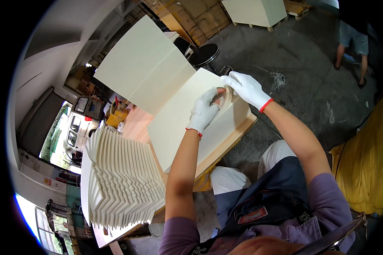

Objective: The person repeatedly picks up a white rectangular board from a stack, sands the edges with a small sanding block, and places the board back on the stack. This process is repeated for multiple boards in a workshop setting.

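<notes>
A large cream sheet (183, 108) lies on the work table in front of me, and a tall folded cream panel (144, 63) stands up at its far left side. Both my hands wear white knitted gloves with red cuffs. Over the sheet's right part, my left hand (204, 111) curls its bare-tipped thumb and finger round a curved beige roll (228, 97), perhaps tape. My right hand (246, 88) has its fingers closed at the roll's upper end. Just what its fingertips pinch is hidden.
Stacked, zigzag-folded cream sheets (123, 178) fill the table's near left. Beyond the table stands a round black stool (205, 55). White scraps (278, 80) litter the grey floor, and yellow sheeting (361, 161) bulges at right. Another person (353, 42) stands far right.
</notes>
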Motion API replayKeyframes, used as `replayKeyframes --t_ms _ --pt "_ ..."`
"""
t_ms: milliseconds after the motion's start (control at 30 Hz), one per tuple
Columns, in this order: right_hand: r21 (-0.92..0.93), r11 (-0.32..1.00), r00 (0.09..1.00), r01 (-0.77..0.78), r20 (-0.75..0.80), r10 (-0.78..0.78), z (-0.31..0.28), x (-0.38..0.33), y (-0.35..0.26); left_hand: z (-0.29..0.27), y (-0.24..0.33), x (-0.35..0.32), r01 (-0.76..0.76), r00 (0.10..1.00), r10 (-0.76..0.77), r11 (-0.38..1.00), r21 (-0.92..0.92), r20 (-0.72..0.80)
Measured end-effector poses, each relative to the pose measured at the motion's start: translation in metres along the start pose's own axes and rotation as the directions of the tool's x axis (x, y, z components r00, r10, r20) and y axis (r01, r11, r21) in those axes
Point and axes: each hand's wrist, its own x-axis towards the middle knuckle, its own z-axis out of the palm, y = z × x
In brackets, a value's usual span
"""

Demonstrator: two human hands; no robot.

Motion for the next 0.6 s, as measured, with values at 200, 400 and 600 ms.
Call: replayKeyframes --t_ms 200,400,600 --pt "0.019 0.997 0.979 0.074 -0.194 -0.069 0.012 -0.005 0.014 -0.003 0.012 0.0 0.13 0.991 -0.128 0.989 -0.075 0.04" --pt "0.072 0.996 0.989 0.05 -0.144 -0.039 0.009 -0.008 0.011 -0.002 0.009 0.001 0.119 0.993 -0.119 0.993 -0.005 0.01" --pt "0.046 0.998 0.987 0.049 -0.154 -0.041 0.009 -0.009 0.013 -0.004 0.014 -0.001 0.047 0.999 -0.047 0.997 -0.055 0.002"
